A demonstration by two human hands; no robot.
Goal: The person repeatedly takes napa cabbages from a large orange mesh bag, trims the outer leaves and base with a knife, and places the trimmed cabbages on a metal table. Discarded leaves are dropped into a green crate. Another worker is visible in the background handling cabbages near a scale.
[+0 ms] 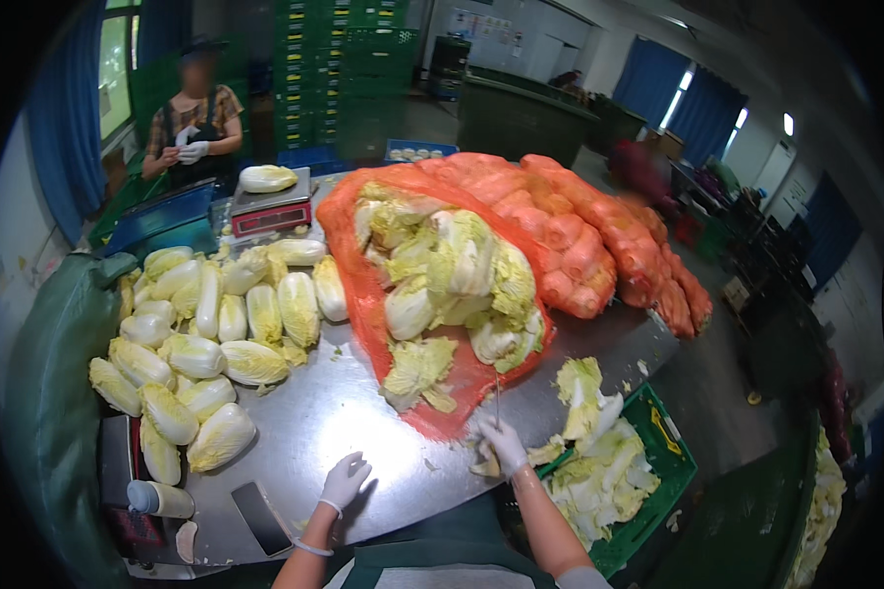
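Observation:
My left hand [347, 481], in a white glove, hovers over the steel table [363, 530] near its front edge, fingers stretched out and holding nothing. The gloved right hand [506, 447] grips a knife [498, 398], whose thin blade points away from me toward an opened orange mesh sack [432, 422]. Napa cabbages [462, 250] with loose outer leaves are heaped in the sack's mouth. One torn leaf [419, 368] lies on the mesh in front of them. A pale cut piece [484, 459] is beside my right hand; whether they touch, I cannot tell.
Trimmed cabbages [196, 355] cover the table's left side. A scale [272, 206] bearing one cabbage stands behind. Full mesh sacks [560, 236] lie at back right. A green crate [673, 461] of leaves sits at my right. A phone [260, 517] and bottle [160, 499] are front left. A co-worker [194, 118] stands opposite.

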